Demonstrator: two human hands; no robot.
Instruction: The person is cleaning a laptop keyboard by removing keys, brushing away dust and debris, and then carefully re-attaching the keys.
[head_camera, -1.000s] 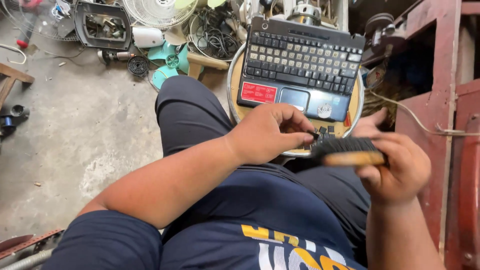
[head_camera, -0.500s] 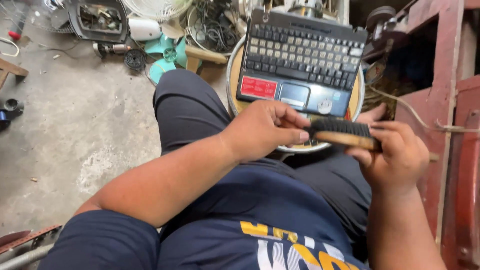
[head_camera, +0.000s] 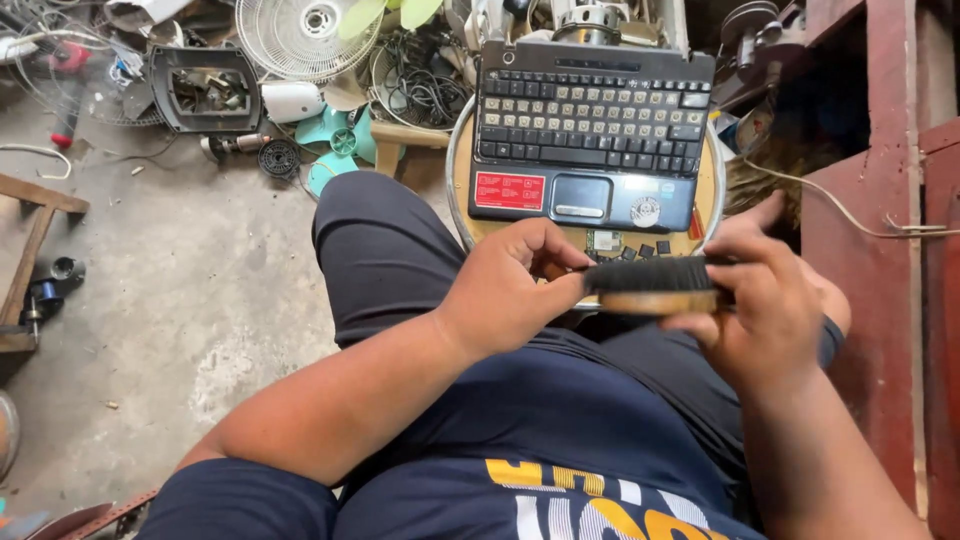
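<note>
Brush (head_camera: 650, 285) in the middle of the frame is what we see in hand: a long wooden block, pale along its lower edge, with a dense bed of stiff black bristles turned upward. Our right hand (head_camera: 765, 300) is clamped around its right end, fingers curled over the top. Our left hand (head_camera: 510, 285) is pinched closed at its left end, fingertips touching the bristles.

Just above the brush, a round wooden tray (head_camera: 462, 170) with a thin metal rim carries an opened laptop base (head_camera: 590, 135): dark plastic, rows of grey keys, a red sticker beside the touchpad. A few loose black keycaps (head_camera: 645, 250) and a small green circuit board (head_camera: 603, 241) lie on the tray's near edge.

At upper left, a white wire fan guard (head_camera: 300, 35) rests on the rough concrete floor (head_camera: 170, 290).
</note>
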